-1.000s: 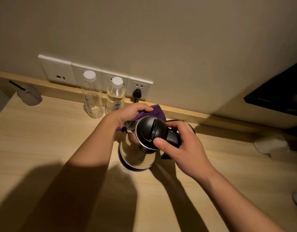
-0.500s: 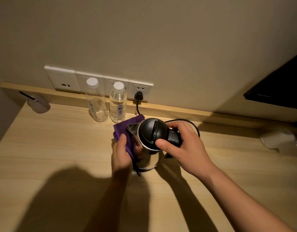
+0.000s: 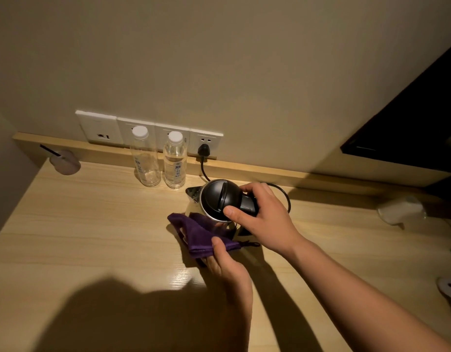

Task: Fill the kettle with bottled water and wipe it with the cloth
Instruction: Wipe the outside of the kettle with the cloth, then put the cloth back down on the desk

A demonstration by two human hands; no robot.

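A steel kettle (image 3: 220,199) with a closed black lid stands on the wooden desk (image 3: 92,224). My right hand (image 3: 266,219) grips its black handle, thumb resting by the lid's rim. A purple cloth (image 3: 201,233) lies against the kettle's near left side, and my left hand (image 3: 225,262) pinches its near corner. Two clear water bottles with white caps stand by the wall: the left bottle (image 3: 144,158) looks nearly empty, the right bottle (image 3: 175,163) holds water.
A row of wall sockets (image 3: 148,130) runs behind the bottles, with the kettle's black plug (image 3: 203,151) and cord in the rightmost one. A pale round object (image 3: 64,162) sits far left, a crumpled plastic item (image 3: 401,209) right, a dark screen (image 3: 409,123) upper right.
My left hand has carried the cloth from behind the kettle around its left side down to its near side. The right hand has kept hold of the handle.
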